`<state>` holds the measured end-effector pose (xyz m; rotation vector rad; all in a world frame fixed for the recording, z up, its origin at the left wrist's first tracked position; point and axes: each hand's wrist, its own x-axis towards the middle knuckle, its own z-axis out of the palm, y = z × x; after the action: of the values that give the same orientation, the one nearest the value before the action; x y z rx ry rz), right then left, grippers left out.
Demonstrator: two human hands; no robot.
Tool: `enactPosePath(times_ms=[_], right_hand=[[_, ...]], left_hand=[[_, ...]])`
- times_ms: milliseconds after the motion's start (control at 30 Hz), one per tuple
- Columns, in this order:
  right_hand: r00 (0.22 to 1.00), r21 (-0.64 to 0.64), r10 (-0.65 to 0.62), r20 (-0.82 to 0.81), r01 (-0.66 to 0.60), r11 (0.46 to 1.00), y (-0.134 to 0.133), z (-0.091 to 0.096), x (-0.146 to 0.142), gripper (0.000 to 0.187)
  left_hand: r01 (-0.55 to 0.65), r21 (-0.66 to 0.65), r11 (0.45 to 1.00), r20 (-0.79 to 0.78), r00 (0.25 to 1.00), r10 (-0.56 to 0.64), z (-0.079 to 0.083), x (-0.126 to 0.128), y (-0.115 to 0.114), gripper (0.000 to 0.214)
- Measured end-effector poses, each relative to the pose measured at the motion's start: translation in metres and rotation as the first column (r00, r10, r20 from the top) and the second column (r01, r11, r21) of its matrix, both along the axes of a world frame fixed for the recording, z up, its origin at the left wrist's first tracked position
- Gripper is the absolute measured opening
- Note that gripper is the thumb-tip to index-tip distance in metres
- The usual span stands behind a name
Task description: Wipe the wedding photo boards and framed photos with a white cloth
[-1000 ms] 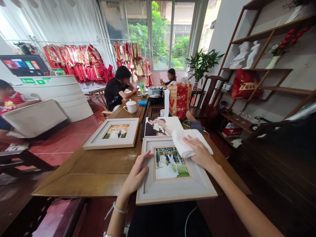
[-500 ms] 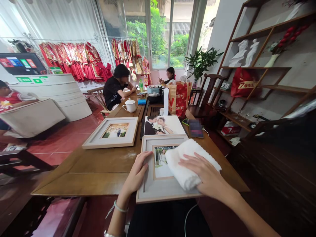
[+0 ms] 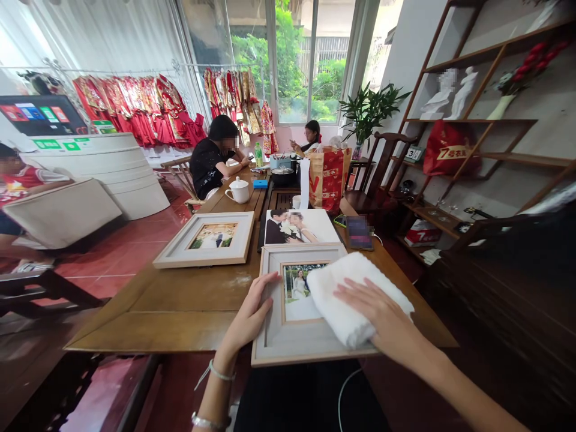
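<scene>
A framed wedding photo (image 3: 292, 351) with a pale wide border lies at the table's near edge, slightly overhanging it. My left hand (image 3: 252, 309) rests open on its left edge, fingers stretched out and thumb apart. On the right part of the glass and border is a folded white towel (image 3: 333, 288). My right hand (image 3: 378, 306) holds this towel from above, pressing it down with long fingers; the thumb is hidden. The towel covers the photo's right side. Behind lies an unframed photo print (image 3: 315, 223) of a couple, touching or close to the frame's far edge.
Another framed photo (image 3: 168, 255) lies left on the wooden table (image 3: 180, 318). Farther back stand a white lidded cup (image 3: 239, 191), a red paper bag (image 3: 328, 180) and a dark pot (image 3: 282, 177). A phone (image 3: 359, 233) lies right. Two people sit at the far end.
My right hand and the towel have shifted slightly right over the frame. My left hand stays on the frame's left edge. The whole view has moved a little.
</scene>
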<state>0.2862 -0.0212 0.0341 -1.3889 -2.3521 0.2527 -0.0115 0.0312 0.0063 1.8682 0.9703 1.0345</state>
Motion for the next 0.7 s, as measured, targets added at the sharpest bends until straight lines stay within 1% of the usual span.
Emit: enactPosePath(times_ms=[67,167,233,300,367,467,567,633,700], right_hand=[[0.993,0.091,-0.118,0.020,0.116,0.989,0.030,-0.002,0.004,0.071],[0.965,0.125,-0.249,0.077,0.238,0.963,0.071,0.002,0.005,0.067],[0.953,0.105,-0.278,0.121,0.266,0.958,0.088,0.006,-0.002,0.065],[0.952,0.081,-0.267,0.147,0.258,0.963,0.093,0.008,-0.012,0.068],[0.961,0.036,-0.205,0.188,0.202,0.979,0.084,0.009,-0.024,0.075],[0.972,-0.083,-0.013,0.235,0.033,0.996,0.049,0.010,-0.040,0.083],[0.971,-0.186,0.166,0.171,-0.134,0.973,0.000,0.019,-0.048,0.087],[0.963,-0.238,0.239,0.128,-0.204,0.949,-0.031,0.029,-0.046,0.094],[0.952,-0.288,0.294,0.086,-0.259,0.922,-0.053,0.038,-0.036,0.098]], left_hand=[[0.005,0.000,1.000,0.000,1.000,-0.005,0.000,0.000,0.000,0.050],[0.008,-0.013,1.000,0.001,1.000,-0.008,0.001,0.000,-0.001,0.049],[0.014,-0.016,1.000,0.004,1.000,-0.014,0.001,0.000,-0.001,0.048],[0.016,-0.017,1.000,0.013,1.000,-0.016,0.001,0.000,0.000,0.047],[0.011,-0.021,1.000,0.023,1.000,-0.011,0.000,0.001,0.000,0.047],[0.000,-0.025,1.000,0.030,1.000,0.001,-0.001,0.002,-0.001,0.047],[-0.015,-0.033,0.999,0.034,0.999,0.016,-0.001,0.003,-0.002,0.047],[-0.020,-0.037,0.999,0.031,0.999,0.021,-0.001,0.003,-0.002,0.047],[-0.017,-0.027,0.999,0.025,1.000,0.018,-0.001,0.003,-0.002,0.048]])
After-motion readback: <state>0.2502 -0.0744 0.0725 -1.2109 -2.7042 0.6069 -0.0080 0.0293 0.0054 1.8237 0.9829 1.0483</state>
